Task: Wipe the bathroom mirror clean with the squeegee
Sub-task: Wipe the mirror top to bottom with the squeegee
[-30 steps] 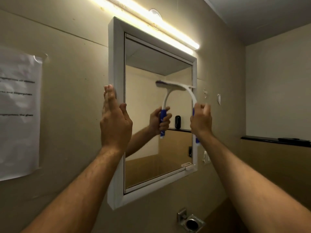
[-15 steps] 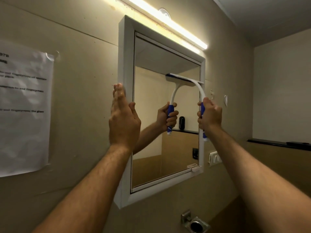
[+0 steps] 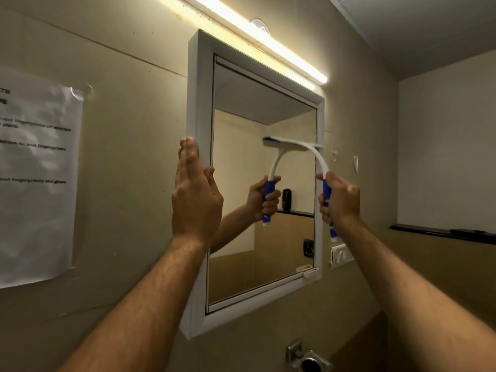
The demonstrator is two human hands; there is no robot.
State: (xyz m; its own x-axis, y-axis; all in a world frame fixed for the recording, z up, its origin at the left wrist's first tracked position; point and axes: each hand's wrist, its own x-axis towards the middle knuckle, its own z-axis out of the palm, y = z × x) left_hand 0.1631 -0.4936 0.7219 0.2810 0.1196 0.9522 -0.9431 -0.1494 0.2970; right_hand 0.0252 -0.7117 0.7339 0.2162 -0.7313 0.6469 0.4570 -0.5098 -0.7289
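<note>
The right hand (image 3: 339,201) grips the squeegee (image 3: 320,162) by its blue handle, blade at the mirror's (image 3: 241,157) right edge; the left hand (image 3: 196,194), fingers straight, presses flat against the left frame.

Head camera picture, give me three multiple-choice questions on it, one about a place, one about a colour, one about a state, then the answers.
1. Where is the left hand?
A. on the mirror frame's left edge
B. on the paper notice
C. on the light bar

2. What colour is the squeegee grip?
A. red
B. blue
C. green

3. What is the right hand doing?
A. hanging open
B. pointing
C. closed on the squeegee handle

Answers: A, its flat fingers lie along the white frame; B, blue shows above and below the fist; C, the fingers wrap the handle.
</note>
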